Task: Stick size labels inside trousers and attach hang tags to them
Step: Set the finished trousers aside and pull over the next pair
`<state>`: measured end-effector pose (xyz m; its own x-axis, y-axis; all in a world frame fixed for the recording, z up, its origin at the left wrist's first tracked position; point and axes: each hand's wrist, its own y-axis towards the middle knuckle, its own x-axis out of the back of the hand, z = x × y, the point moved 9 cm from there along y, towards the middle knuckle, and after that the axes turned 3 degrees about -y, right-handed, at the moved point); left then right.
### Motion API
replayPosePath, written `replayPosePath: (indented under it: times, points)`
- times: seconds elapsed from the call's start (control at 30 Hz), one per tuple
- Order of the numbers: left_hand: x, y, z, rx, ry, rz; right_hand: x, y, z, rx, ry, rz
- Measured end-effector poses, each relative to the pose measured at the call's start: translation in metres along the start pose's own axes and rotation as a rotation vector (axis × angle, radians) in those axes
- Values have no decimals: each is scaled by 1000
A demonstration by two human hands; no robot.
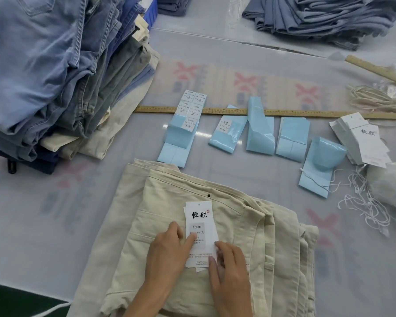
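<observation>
My left hand (169,245) presses a finger flat on the tag (199,232), which lies on the beige trousers (238,236). My right hand (231,264) pins its lower corner, fingers straight. Rubbed carelessly, the sticker could wrinkle or sit crooked.

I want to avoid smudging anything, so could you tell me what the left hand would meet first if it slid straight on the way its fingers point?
The left hand points up and right; its forefinger already rests on the hang tag, on the grey size label.
</observation>
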<state>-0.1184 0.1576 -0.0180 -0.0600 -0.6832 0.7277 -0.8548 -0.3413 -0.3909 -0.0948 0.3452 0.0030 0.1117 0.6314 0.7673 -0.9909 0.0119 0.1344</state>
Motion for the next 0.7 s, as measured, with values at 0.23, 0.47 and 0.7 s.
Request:
replayPosePath:
  times: [0.23,0.47,0.7]
  points:
    - [-11,-11,0,-4,-75,16,-10,10,-30,-500,312,153]
    - [-11,-4,23,39,-479,89,-23,16,-35,-582,448,374]
    - [-11,11,25,67,-570,65,31,44,-60,-585,445,191]
